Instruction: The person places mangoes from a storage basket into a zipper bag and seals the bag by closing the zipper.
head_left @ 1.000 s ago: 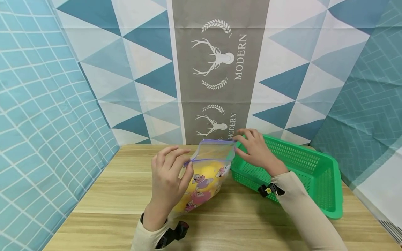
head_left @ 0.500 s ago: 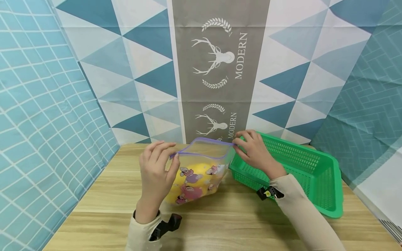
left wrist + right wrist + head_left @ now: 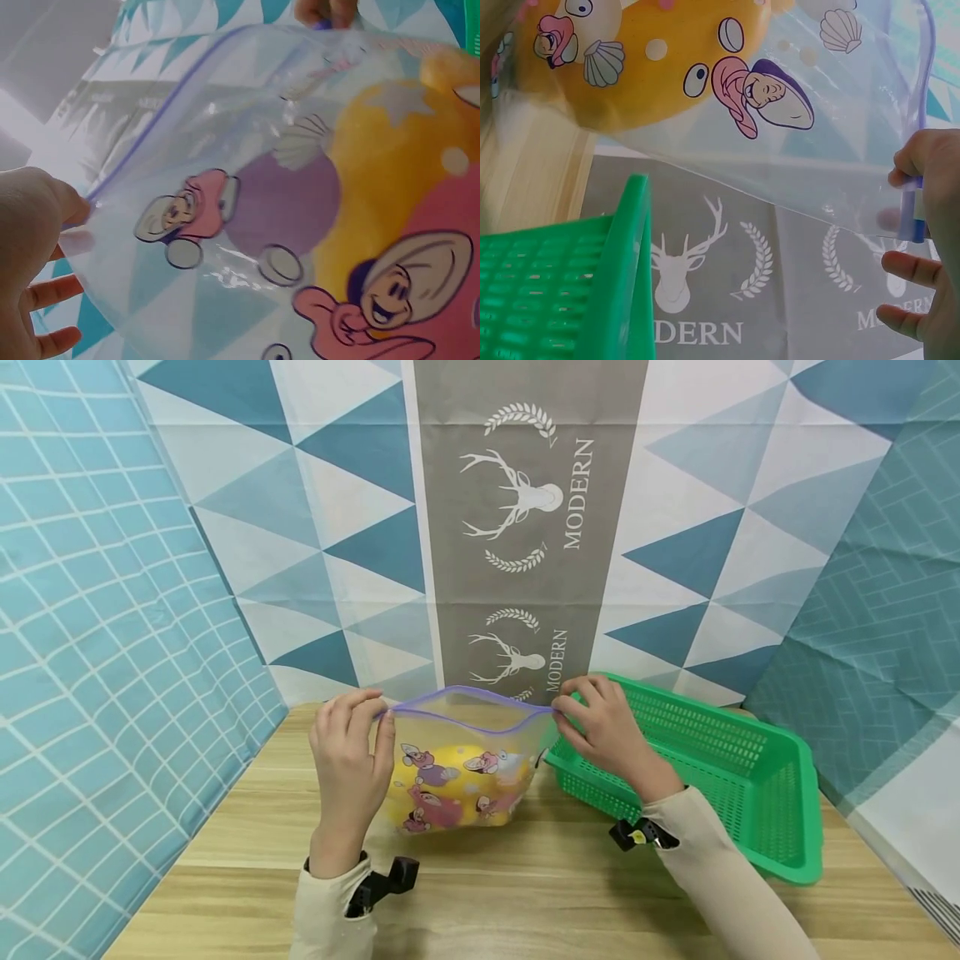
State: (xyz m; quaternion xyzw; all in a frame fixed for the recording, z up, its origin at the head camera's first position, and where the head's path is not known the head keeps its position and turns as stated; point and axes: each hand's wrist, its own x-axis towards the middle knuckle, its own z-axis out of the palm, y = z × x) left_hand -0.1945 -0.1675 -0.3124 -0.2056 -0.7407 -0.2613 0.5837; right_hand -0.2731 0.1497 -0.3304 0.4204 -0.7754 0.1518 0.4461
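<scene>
A clear zip bag [image 3: 450,777] with printed cartoon figures and a purple zip edge stands over the table, its mouth parted. Rounded yellow things [image 3: 382,165] show through the plastic; their kind is hard to make out. At the bag's left top corner, my left hand [image 3: 347,760] pinches the zip edge between thumb and fingers. My right hand [image 3: 603,727] pinches the opposite corner, where the right wrist view shows a blue zip end [image 3: 919,225] by the thumb and finger.
A green perforated plastic basket [image 3: 806,810] stands right of the bag, under and beyond my right forearm. Below everything is the wood-grain table [image 3: 510,910]. Patterned cloth walls [image 3: 525,527] rise behind and on both sides.
My left hand has moved left and slightly up with its corner of the bag, drawing the mouth wider. The bag has turned to face me more; my right hand has stayed nearly in place.
</scene>
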